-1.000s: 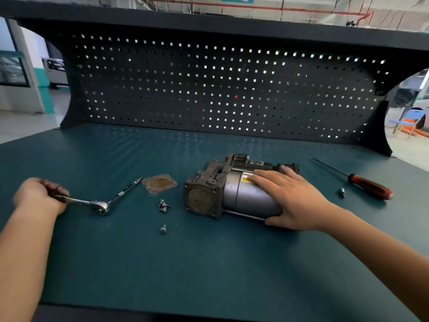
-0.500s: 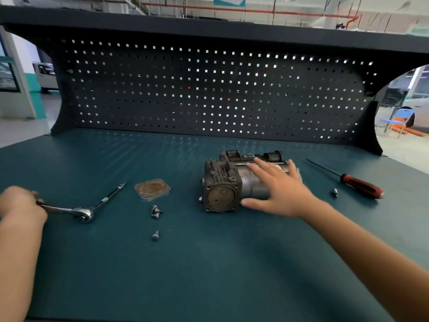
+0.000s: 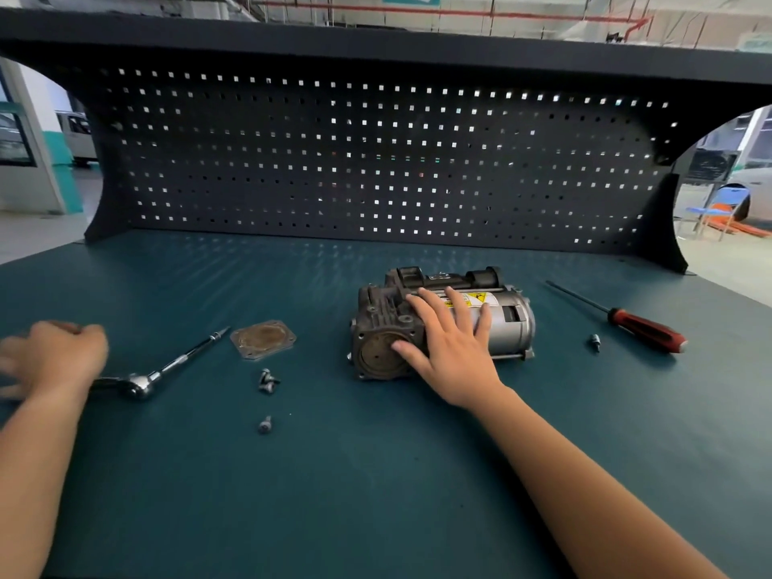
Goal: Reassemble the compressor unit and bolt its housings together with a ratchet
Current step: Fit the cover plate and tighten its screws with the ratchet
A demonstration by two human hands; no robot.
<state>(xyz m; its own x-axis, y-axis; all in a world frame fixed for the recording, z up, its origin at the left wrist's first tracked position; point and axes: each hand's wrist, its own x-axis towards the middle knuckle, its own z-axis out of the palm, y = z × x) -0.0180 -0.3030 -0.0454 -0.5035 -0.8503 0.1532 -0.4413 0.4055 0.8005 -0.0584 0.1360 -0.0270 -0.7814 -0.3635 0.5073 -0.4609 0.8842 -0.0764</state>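
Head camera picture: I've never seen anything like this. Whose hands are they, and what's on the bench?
The camera sits on a person's head, looking down at their own bare hands; no machine is involved. The right hand lies flat, fingers spread, on a compressor on the blue-green bench. The left hand is blurred over the handle of a ratchet; a grip can't be confirmed. Between them lie a square cover plate and loose bolts. A red-handled screwdriver and a small metal piece lie to the right.

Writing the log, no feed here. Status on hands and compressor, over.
Right hand flat on compressor, fingers spread. Left hand blurred over ratchet handle, grip unclear. Cover plate and bolts loose on bench.
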